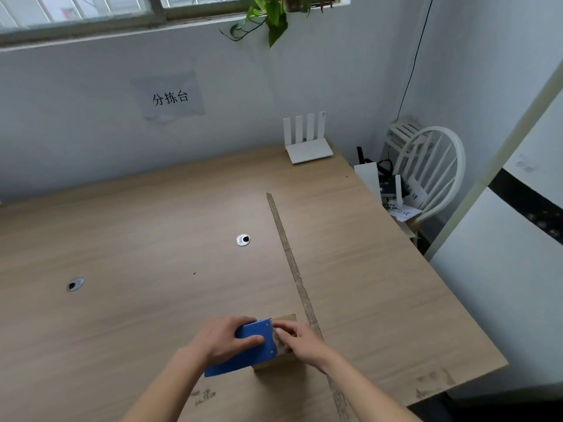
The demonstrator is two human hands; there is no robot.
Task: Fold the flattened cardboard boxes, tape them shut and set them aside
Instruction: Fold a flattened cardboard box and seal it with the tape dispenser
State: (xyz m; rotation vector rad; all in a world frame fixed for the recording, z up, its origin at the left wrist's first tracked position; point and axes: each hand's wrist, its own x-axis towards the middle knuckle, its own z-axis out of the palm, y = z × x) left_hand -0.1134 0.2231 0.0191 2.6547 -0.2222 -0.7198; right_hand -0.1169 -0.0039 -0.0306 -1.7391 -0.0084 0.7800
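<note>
Wood-grain surface point(152, 239) under a window, a router point(307, 147) at its far edge: at the near edge a small cardboard box point(286, 359) is being taped. The left hand point(225, 339) grips a blue tape dispenser point(249, 345) on the box; the right hand point(301, 339), fingers point(281, 328) curled, appears to pinch the tape end just beside it. Judged mid-taping; next, draw tape across the seam and cut.

a white router point(307, 141) is standing at the table's point(152, 226) far edge, a white chair point(432, 172) is sitting far right, a plant point(271, 16) is hanging above.
</note>
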